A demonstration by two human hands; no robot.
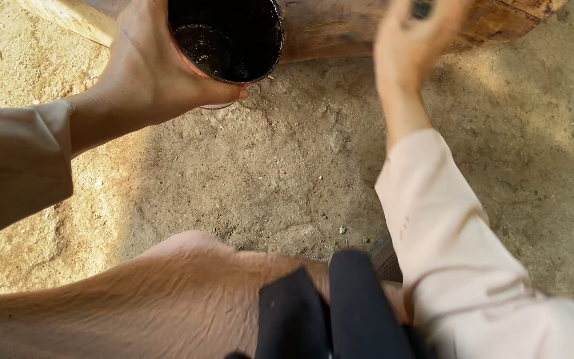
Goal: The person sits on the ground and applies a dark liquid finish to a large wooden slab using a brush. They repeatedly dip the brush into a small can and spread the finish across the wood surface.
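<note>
A: Top of the frame, left of centre: the left hand [144,70] has its fingers wrapped round a dark cup [226,38], thumb pressed along the near rim.

B: Anything inside it?

A: Black and glossy, a dark liquid or coating pooled low against the wall. Can't tell which.

B: And the right hand [410,40]?

A: Upper right, blurred, raised over the wooden log [340,26]. Something small and dark sits at its fingertips at the top edge; fingers curled, but the grip itself I cannot tell.

B: Below?

A: Sandy ground [287,166], pale sleeves, a knee at the bottom.
</note>
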